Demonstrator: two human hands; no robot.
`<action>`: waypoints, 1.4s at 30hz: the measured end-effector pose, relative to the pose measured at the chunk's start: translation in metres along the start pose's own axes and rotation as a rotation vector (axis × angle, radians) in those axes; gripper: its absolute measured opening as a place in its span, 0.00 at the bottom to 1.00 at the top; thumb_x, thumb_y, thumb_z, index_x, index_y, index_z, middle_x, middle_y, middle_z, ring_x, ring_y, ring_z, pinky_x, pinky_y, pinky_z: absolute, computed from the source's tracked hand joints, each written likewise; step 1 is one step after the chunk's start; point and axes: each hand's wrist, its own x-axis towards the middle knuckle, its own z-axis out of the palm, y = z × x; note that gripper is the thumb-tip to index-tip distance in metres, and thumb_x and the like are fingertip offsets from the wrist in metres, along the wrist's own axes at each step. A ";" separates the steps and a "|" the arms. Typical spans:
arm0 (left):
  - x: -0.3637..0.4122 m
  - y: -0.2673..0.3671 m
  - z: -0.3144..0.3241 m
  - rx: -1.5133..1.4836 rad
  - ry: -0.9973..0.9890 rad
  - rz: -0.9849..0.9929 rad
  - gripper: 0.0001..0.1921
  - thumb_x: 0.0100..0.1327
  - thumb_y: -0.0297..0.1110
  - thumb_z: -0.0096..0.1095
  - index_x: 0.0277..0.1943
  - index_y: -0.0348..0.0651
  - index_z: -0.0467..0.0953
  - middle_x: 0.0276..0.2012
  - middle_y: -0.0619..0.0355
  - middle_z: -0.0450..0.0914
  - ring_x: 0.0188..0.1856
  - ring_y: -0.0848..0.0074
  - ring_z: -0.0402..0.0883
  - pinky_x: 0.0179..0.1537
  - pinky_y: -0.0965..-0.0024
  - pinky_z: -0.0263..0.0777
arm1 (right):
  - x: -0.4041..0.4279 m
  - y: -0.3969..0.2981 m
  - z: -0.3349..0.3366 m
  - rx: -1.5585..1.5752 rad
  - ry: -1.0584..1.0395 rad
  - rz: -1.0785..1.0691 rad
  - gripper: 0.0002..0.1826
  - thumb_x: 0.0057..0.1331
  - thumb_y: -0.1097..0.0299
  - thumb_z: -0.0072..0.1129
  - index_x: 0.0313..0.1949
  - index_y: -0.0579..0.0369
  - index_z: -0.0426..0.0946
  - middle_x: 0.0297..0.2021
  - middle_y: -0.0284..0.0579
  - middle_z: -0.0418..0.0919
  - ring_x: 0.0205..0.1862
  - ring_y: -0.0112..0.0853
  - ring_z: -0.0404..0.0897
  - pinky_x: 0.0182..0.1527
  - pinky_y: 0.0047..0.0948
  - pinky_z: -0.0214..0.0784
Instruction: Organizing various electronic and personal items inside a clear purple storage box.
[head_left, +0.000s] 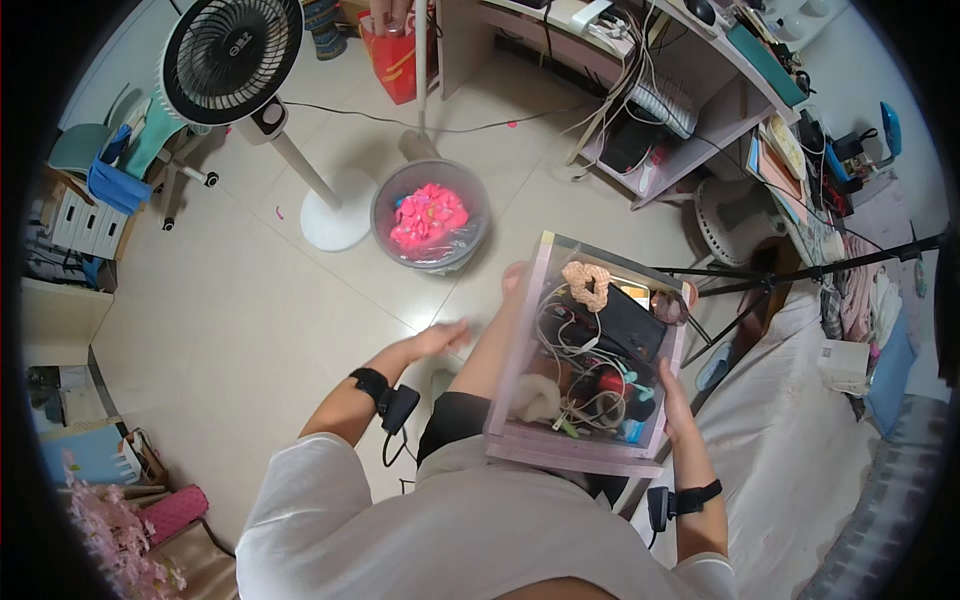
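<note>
A pale pink drawer (517, 360) rests on my lap, full of small items. My right hand (677, 401) grips its right wall from outside. Inside lie a peach scrunchie (587, 283), a black case (626, 322), a tangled white cable (551, 346), a fluffy cream ring (536, 397), a brownish scrunchie (667, 306) and a small red item (611, 381). Left of the drawer, my left hand (441, 339) hangs in the air over the floor. It is slightly blurred, and nothing shows in it. Both forearms wear black strapped devices.
Beyond my knees stands a grey bin (381, 217) with bright pink pieces (431, 216) in it. A pedestal fan (232, 52) is behind it to the left. Black tripod legs (720, 285) reach in at the right, near a bed (787, 420). A desk (720, 154) trails cables.
</note>
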 end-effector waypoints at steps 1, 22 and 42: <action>-0.001 -0.018 0.007 -0.074 -0.068 -0.133 0.27 0.62 0.56 0.35 0.48 0.43 0.70 0.41 0.58 0.74 0.41 0.75 0.71 0.42 0.69 0.66 | -0.002 -0.002 0.000 0.000 0.005 -0.009 0.35 0.59 0.46 0.46 0.56 0.61 0.56 0.49 0.45 0.67 0.49 0.31 0.67 0.51 0.28 0.59; 0.041 -0.023 0.047 -0.028 -0.509 -0.587 0.27 0.59 0.54 0.43 0.55 0.45 0.64 0.49 0.58 0.70 0.50 0.71 0.68 0.45 0.63 0.66 | 0.085 -0.064 -0.040 0.009 -0.002 0.259 0.24 0.60 0.65 0.50 0.53 0.61 0.58 0.46 0.41 0.67 0.48 0.27 0.65 0.51 0.25 0.55; 0.150 0.117 0.000 -0.429 -0.136 -0.327 0.23 0.61 0.47 0.44 0.55 0.44 0.63 0.48 0.61 0.71 0.48 0.74 0.70 0.43 0.67 0.68 | 0.088 -0.131 -0.062 -0.010 0.048 -0.244 0.23 0.60 0.62 0.50 0.51 0.62 0.62 0.44 0.40 0.70 0.46 0.26 0.67 0.50 0.25 0.56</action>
